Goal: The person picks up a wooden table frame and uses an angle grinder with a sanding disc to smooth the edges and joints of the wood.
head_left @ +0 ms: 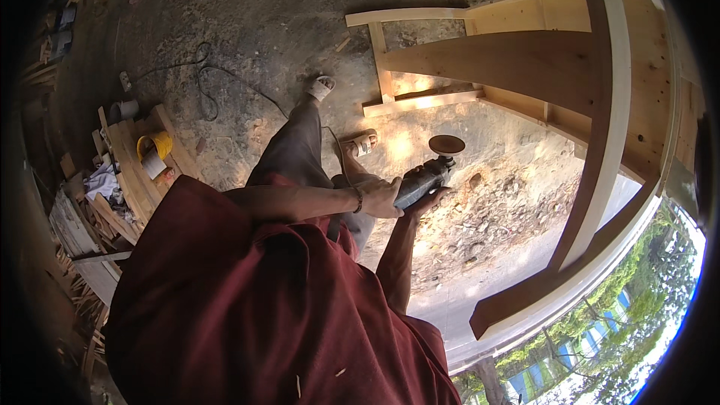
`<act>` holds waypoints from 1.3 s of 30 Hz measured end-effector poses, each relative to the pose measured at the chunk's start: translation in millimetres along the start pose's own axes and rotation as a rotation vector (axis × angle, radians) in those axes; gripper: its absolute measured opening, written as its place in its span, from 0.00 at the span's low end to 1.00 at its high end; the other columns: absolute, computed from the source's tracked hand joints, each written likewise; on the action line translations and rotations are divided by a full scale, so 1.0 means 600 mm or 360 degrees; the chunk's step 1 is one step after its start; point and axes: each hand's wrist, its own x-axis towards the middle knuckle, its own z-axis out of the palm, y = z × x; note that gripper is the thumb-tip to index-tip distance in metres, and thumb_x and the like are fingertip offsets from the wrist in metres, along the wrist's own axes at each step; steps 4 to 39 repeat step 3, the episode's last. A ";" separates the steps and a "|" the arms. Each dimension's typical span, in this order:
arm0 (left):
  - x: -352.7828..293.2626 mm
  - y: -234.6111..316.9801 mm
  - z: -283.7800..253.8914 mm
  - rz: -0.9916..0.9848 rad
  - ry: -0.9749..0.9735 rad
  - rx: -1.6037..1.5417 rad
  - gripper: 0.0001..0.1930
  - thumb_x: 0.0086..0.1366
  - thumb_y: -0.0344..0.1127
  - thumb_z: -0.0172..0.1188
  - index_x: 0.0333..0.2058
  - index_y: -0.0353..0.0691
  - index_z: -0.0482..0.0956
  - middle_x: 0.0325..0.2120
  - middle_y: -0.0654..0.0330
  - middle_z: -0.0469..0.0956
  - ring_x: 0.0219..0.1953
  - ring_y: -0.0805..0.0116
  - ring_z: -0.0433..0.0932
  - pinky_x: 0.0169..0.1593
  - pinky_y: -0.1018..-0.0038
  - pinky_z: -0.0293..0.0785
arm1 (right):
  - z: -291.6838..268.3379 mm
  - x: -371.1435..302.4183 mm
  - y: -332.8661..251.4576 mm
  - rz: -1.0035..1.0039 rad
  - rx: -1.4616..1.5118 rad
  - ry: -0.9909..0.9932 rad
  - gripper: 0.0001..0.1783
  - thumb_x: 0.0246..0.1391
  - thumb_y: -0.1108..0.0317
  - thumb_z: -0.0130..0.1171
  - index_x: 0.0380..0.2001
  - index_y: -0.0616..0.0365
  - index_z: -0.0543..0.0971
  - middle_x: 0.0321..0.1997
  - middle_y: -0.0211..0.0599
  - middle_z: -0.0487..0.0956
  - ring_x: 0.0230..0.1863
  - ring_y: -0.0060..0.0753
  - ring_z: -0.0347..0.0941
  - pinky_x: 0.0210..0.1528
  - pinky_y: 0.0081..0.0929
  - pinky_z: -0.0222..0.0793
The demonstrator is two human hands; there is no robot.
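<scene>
An angle grinder (421,184) with a dark body carries a round brown disc (447,145) at its far end. My left hand (381,197), with a bracelet at the wrist, is closed round the rear of the body. My right hand (429,201) cups the body from below, close to the grinder's head. The disc points away from me and touches nothing. To the right stands a large wooden frame (495,60), whose long curved-looking beam (606,112) is apart from the disc.
A thin cord (247,88) trails across the dirt floor past my sandalled feet (321,88). On the left, boards (131,169) are piled with a yellow container (154,147) and a pale cloth (101,182). Rubble (487,217) covers the ground below the frame, and greenery (637,285) shows beyond.
</scene>
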 end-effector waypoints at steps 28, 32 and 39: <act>0.032 -0.036 0.024 0.0148 -0.0004 -0.0043 0.44 0.59 0.55 0.64 0.54 0.17 0.58 0.30 0.30 0.78 0.38 0.38 0.82 0.46 0.57 0.78 | -0.041 0.035 0.026 0.0149 0.0504 -0.0155 0.43 0.58 0.25 0.45 0.62 0.48 0.67 0.50 0.41 0.75 0.47 0.43 0.74 0.48 0.42 0.76; 0.032 -0.036 0.024 0.0148 -0.0004 -0.0043 0.44 0.59 0.55 0.64 0.54 0.17 0.58 0.30 0.30 0.78 0.38 0.38 0.82 0.46 0.57 0.78 | -0.041 0.035 0.026 0.0149 0.0504 -0.0155 0.43 0.58 0.25 0.45 0.62 0.48 0.67 0.50 0.41 0.75 0.47 0.43 0.74 0.48 0.42 0.76; 0.032 -0.036 0.024 0.0148 -0.0004 -0.0043 0.44 0.59 0.55 0.64 0.54 0.17 0.58 0.30 0.30 0.78 0.38 0.38 0.82 0.46 0.57 0.78 | -0.041 0.035 0.026 0.0149 0.0504 -0.0155 0.43 0.58 0.25 0.45 0.62 0.48 0.67 0.50 0.41 0.75 0.47 0.43 0.74 0.48 0.42 0.76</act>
